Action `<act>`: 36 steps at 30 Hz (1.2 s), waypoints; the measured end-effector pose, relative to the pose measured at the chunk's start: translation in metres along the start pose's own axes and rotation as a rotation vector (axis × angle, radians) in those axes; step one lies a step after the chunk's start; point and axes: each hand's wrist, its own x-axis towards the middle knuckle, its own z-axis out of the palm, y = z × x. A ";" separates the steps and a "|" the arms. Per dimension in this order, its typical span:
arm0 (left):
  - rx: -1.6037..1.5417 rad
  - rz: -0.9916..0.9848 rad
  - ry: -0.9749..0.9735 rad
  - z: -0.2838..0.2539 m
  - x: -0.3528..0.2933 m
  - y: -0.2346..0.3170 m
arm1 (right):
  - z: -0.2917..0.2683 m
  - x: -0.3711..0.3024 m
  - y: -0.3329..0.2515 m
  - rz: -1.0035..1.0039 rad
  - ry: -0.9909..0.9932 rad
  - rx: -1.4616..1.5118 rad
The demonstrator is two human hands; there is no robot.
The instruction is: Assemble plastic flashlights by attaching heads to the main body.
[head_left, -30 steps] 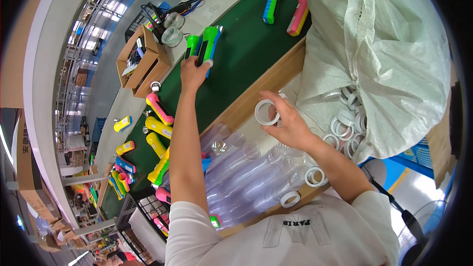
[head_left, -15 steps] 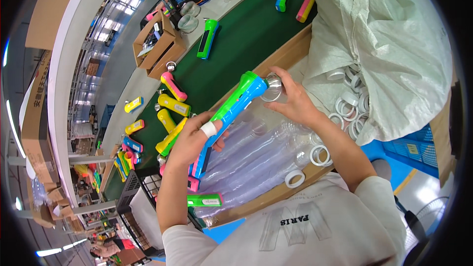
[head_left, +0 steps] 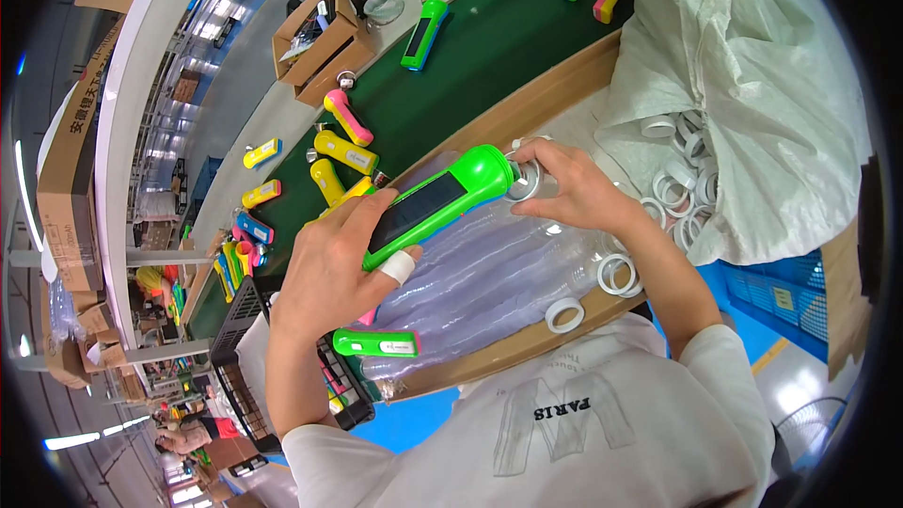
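Note:
My left hand (head_left: 324, 268), with white tape round a finger, is closed around the body of a green and blue flashlight (head_left: 480, 169). A dark panel on its green side faces up, and its wide head points right. At that head, my right hand (head_left: 585, 190) pinches a clear, round cup-shaped piece (head_left: 525, 181) by its edge. Whether the piece touches the head or sits in it, I cannot tell. Below both hands lie clear plastic tubes (head_left: 470, 296) in a cardboard tray (head_left: 499, 357). A green flashlight (head_left: 376, 343) rests by the tray's left end.
White rings (head_left: 564, 315) lie at the tray's right side and spill from a large woven sack (head_left: 752, 103). Several colourful flashlights (head_left: 345, 152) lie along the green belt (head_left: 508, 47). A cardboard box (head_left: 324, 47) stands beyond it; a black crate (head_left: 246, 320) is at left.
The flashlight has turned in my left hand, so its dark panel now shows. My right hand has kept the clear piece at the head. The whole view has shifted slightly.

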 end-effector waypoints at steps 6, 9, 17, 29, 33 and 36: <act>0.018 0.091 -0.031 -0.017 0.000 0.007 | -0.014 0.002 -0.031 0.002 -0.159 -0.032; -0.028 0.097 -0.054 0.000 -0.010 0.006 | -0.016 0.001 -0.046 -0.015 -0.187 0.071; -0.634 0.084 -0.033 0.066 -0.045 -0.002 | 0.001 -0.022 -0.076 -0.453 -0.031 0.085; -0.311 -0.039 0.202 0.102 -0.040 0.001 | 0.018 -0.005 -0.048 0.469 0.100 0.724; -0.278 -0.043 0.075 0.099 -0.025 0.014 | 0.025 -0.003 -0.029 0.430 0.046 0.583; 0.134 0.099 0.213 0.121 0.003 0.007 | 0.031 0.001 0.011 0.987 0.149 0.944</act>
